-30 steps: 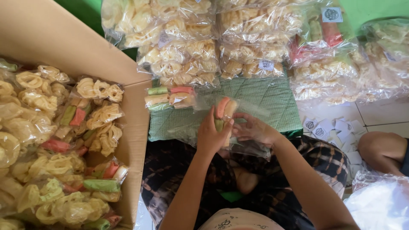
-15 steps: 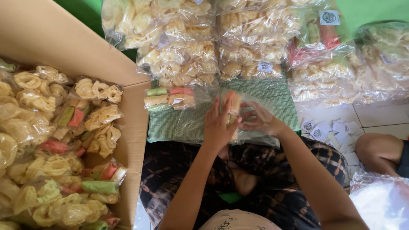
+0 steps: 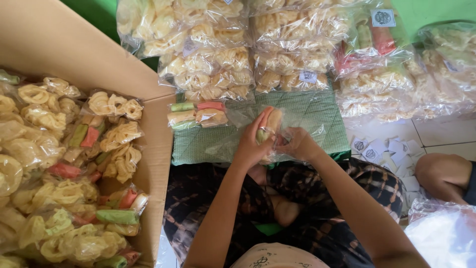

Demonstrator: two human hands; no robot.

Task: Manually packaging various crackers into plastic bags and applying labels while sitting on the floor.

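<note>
The left hand [image 3: 254, 144] grips a few colored cracker sticks [image 3: 267, 125] upright while the right hand [image 3: 296, 144] holds the clear plastic bag [image 3: 317, 130] open around them, above the green woven mat [image 3: 317, 110]

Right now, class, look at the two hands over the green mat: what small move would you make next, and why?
Probably ease the crackers deeper into the clear bag. The left hand grips the stack upright, its top standing above the fingers, while the right hand holds the plastic beside it. A filled bag lies flat on the green mat.
</note>
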